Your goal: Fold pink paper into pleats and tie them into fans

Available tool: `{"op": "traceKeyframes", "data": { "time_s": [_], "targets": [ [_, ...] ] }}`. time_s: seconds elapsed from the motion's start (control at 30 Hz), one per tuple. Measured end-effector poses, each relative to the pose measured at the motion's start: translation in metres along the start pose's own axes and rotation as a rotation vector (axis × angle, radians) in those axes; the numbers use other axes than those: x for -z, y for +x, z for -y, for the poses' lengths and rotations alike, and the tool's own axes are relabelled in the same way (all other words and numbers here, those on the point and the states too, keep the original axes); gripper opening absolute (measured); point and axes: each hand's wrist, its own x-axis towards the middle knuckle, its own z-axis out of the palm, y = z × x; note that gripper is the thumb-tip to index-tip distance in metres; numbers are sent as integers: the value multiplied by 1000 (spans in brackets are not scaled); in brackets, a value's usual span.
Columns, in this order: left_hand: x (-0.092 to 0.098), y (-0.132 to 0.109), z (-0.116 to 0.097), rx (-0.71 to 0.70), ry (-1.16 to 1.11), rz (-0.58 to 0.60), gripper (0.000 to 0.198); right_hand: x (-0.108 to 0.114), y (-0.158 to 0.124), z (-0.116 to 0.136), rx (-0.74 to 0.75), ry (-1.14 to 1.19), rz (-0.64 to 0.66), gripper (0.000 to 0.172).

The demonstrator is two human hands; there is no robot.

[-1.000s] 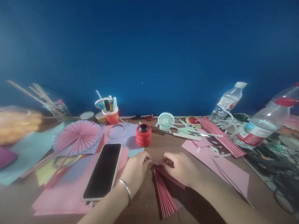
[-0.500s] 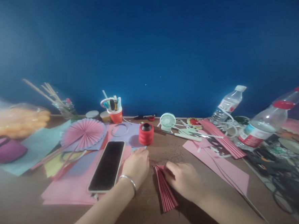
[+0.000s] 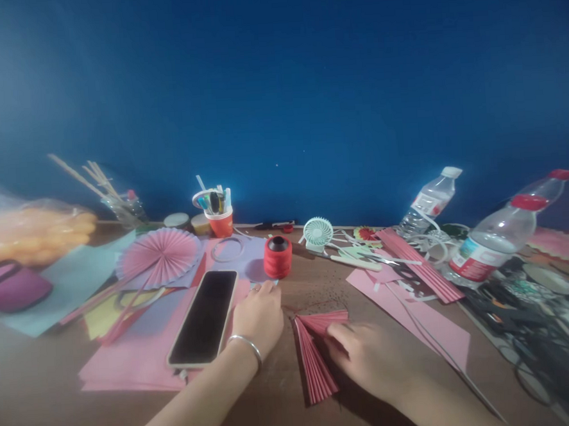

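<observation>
A pleated pink paper piece lies on the wooden table, folded into two arms that meet at a top left corner. My right hand has its curled fingers on the upper arm of the pleats. Just left of the paper, my left hand rests on the table by the phone, fingers bent and partly hidden from view; whether it holds anything cannot be seen. Behind the hands stands a red spool of thread. A round pink paper fan lies at the left.
Pink sheets lie under the phone. An orange cup of pens and a small green fan stand near the blue wall. At the right are more pleated paper, a water bottle and dark cables.
My right hand has moved a little to the right, and the upper arm of the pleated paper now shows spread out to the right. My left hand has barely moved.
</observation>
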Motion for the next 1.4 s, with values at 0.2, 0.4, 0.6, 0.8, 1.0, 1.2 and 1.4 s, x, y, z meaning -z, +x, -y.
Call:
{"op": "traceKeyframes", "data": {
  "time_s": [0.2,0.4,0.6,0.8,1.0,1.2,1.4],
  "targets": [
    [2,0,2,21,29,3,16,5,-4,3,43,46,-74,14],
    [1,0,4,24,46,0,17,5,-3,6,22,4,-32,13],
    [-2,2,5,1,50,-1,17,7,-2,6,-40,-39,-10,12],
    [-2,3,5,11,53,0,18,11,-3,6,-4,-78,-53,13],
    [0,3,5,31,55,6,18,7,-7,2,32,-84,-65,14],
    [3,3,5,26,56,22,19,-2,-11,-2,38,-95,-43,16],
    [5,4,7,10,59,47,23,-9,-16,-9,63,-67,37,17]
  ]
}}
